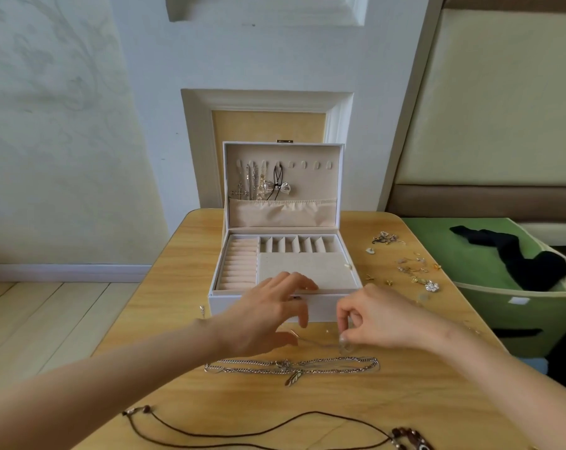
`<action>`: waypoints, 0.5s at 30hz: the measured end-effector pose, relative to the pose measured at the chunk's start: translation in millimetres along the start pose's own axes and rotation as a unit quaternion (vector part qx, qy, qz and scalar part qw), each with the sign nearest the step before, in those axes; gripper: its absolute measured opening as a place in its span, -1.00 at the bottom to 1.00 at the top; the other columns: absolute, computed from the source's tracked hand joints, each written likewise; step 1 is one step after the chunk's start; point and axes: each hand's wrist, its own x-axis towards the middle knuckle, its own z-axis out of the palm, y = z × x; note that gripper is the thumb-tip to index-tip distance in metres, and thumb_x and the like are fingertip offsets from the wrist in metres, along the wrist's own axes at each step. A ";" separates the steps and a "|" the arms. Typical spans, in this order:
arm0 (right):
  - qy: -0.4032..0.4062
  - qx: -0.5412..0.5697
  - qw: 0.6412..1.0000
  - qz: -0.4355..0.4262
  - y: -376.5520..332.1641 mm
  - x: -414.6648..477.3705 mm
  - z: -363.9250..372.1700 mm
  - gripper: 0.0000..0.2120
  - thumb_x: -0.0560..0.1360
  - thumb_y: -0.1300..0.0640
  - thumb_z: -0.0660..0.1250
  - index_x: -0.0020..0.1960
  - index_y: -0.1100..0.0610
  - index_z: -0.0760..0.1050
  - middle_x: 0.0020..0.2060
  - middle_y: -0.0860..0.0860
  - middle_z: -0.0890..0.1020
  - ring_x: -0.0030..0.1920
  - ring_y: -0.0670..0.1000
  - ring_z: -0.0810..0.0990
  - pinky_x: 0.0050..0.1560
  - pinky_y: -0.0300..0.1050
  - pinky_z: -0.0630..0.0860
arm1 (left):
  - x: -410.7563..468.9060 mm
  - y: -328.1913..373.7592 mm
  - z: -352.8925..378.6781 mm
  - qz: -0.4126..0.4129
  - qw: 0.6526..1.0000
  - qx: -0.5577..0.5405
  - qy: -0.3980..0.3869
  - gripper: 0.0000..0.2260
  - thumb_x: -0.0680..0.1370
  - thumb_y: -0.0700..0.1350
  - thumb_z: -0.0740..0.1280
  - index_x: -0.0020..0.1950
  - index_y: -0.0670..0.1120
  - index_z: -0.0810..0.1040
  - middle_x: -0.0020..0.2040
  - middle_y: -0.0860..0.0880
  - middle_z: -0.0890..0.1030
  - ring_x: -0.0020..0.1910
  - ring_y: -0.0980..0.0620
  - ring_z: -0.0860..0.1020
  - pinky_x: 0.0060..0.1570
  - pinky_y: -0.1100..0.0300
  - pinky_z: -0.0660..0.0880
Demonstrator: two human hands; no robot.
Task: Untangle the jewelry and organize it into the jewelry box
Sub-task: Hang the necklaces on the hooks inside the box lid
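Your right hand (376,319) pinches a fine chain (317,343) (its end blurs out), while your left hand (268,315) hovers beside it, fingers spread loose. The cord necklace (242,431) is cut off below. Several necklaces (262,185) hang inside the jewelry box (220,303) lid, and tangled silver chains (291,367) lie on the surface (405,401).

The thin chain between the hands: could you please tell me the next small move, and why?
Probably pinch its free end with the left hand: the right hand pinches the thin chain at the other end, and four lid hooks stand free.
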 end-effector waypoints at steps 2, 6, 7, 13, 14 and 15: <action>0.006 -0.016 1.000 0.005 -0.1 -0.6 8.8 -0.92 0.40 0.02 0.43 -0.20 -0.01 0.55 -0.55 -0.10 0.43 -0.49 -0.19 0.39 -0.36 -0.25 0.33 | -4.1 0.8 1.3 0.009 0.999 0.016 -0.030 -0.70 0.35 0.11 0.49 -0.01 0.04 0.55 0.41 -0.05 0.27 0.34 0.00 0.24 0.25 0.14 0.27; 0.041 -0.010 0.999 0.000 -1.7 0.5 9.7 -0.94 0.45 0.02 0.40 -0.14 -0.08 0.52 -0.50 -0.11 0.41 -0.47 -0.19 0.35 -0.32 -0.30 0.32 | -9.9 0.6 0.4 0.006 0.997 0.043 -0.064 -0.60 0.36 0.16 0.46 0.12 0.06 0.51 0.50 -0.02 0.08 0.41 0.03 0.06 0.34 0.23 0.06; 0.046 -0.001 0.999 -0.009 -3.9 0.3 9.9 -0.94 0.45 0.03 0.40 -0.10 -0.08 0.53 -0.49 -0.11 0.41 -0.46 -0.18 0.35 -0.35 -0.33 0.29 | -9.8 0.2 -0.3 0.008 0.997 0.046 -0.067 -0.58 0.35 0.17 0.46 0.13 0.05 0.50 0.51 -0.02 0.07 0.42 0.03 0.06 0.34 0.22 0.06; -0.001 0.010 0.997 -0.073 -30.9 -0.5 33.9 -0.88 0.48 -0.03 0.34 0.00 -0.07 0.56 -0.51 -0.09 0.40 -0.46 -0.16 0.36 -0.39 -0.31 0.23 | -9.3 -0.2 -0.5 0.008 0.996 0.037 -0.075 -0.52 0.29 0.18 0.50 0.10 0.02 0.50 0.51 -0.04 0.08 0.41 -0.02 0.15 0.35 0.16 0.14; -0.001 0.002 0.997 -0.073 -33.1 0.9 37.0 -0.88 0.48 -0.01 0.33 0.01 -0.06 0.55 -0.52 -0.10 0.39 -0.47 -0.17 0.35 -0.39 -0.33 0.23 | -9.5 -0.3 -0.4 0.007 0.996 0.037 -0.075 -0.52 0.28 0.18 0.50 0.09 0.01 0.50 0.51 -0.04 0.08 0.41 -0.02 0.15 0.35 0.17 0.13; -0.004 -0.001 0.997 -0.071 -34.3 2.6 38.5 -0.90 0.48 0.01 0.33 -0.01 -0.04 0.55 -0.54 -0.10 0.39 -0.47 -0.19 0.36 -0.38 -0.36 0.23 | -9.5 -0.7 -0.5 0.006 0.996 0.037 -0.076 -0.53 0.29 0.17 0.50 0.09 0.01 0.50 0.51 -0.03 0.08 0.41 -0.02 0.14 0.36 0.19 0.11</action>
